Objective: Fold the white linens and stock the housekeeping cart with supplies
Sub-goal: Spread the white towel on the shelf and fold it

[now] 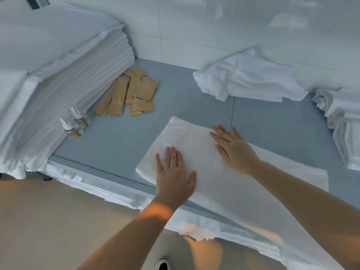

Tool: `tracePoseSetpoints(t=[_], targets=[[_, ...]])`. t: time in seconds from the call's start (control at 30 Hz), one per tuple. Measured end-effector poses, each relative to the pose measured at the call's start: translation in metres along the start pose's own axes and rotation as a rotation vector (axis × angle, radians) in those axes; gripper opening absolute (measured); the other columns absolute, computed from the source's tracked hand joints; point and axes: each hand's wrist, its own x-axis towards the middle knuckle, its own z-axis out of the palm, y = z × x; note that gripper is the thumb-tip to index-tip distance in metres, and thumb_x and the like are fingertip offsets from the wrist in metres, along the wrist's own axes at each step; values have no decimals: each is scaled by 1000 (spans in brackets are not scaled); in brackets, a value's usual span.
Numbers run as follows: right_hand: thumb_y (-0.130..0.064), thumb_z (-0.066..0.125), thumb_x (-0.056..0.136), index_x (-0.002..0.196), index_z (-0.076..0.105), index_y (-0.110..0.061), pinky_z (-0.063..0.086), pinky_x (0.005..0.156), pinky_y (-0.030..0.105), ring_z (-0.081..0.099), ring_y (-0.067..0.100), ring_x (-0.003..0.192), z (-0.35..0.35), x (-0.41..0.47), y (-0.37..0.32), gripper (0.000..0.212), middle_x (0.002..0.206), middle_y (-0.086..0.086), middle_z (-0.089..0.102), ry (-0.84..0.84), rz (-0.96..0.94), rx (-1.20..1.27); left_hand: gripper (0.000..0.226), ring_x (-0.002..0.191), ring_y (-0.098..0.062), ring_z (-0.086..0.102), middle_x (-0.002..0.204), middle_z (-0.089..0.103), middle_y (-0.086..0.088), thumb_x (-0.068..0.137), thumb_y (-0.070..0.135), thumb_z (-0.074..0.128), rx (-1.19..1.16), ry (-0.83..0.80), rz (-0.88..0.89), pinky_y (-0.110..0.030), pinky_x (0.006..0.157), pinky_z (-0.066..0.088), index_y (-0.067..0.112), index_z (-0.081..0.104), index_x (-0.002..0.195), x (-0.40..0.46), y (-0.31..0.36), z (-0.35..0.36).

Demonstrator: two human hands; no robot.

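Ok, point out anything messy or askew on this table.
The brown packets lie scattered and overlapping beside the folded stack. A rumpled white linen sits unfolded at the back. Both hands lie flat on the linen being folded.

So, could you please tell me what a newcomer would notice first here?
Both hands, left hand and right hand, press flat on a folded white linen at the table's near edge. A tall stack of folded sheets fills the left side, with tan packets beside it.
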Motion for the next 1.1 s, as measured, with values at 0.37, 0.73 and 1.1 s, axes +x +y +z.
tracePoseSetpoints(t=[0.37, 0.73, 1.1], targets=[[-43, 29, 102, 152, 18, -26, 4, 121, 33, 7, 6, 147, 7, -62, 34, 54, 158, -12, 13, -200, -95, 58, 101, 145, -41, -7, 155, 7, -28, 80, 69, 15, -39, -120, -13, -65, 110, -12, -6, 10, 148, -35, 132, 32], [-60, 6, 94, 151, -10, -35, -7, 119, 36, -8, 12, 147, 15, -119, 46, 64, 159, -13, -14, -227, 545, 31, 105, 145, -28, -20, 159, -12, -15, 76, 80, 0, 202, -196, 563, -57, 113, -13, 7, -10, 150, 30, 92, 29], [-49, 21, 98, 151, 26, -18, 8, 119, 52, 16, 29, 147, 4, -152, -14, 62, 158, 11, 20, -122, 553, -40, 53, 144, -17, -21, 156, -21, 17, 91, 60, -6, 336, -250, 950, -50, 114, -16, 50, -25, 139, 128, 110, 15]])
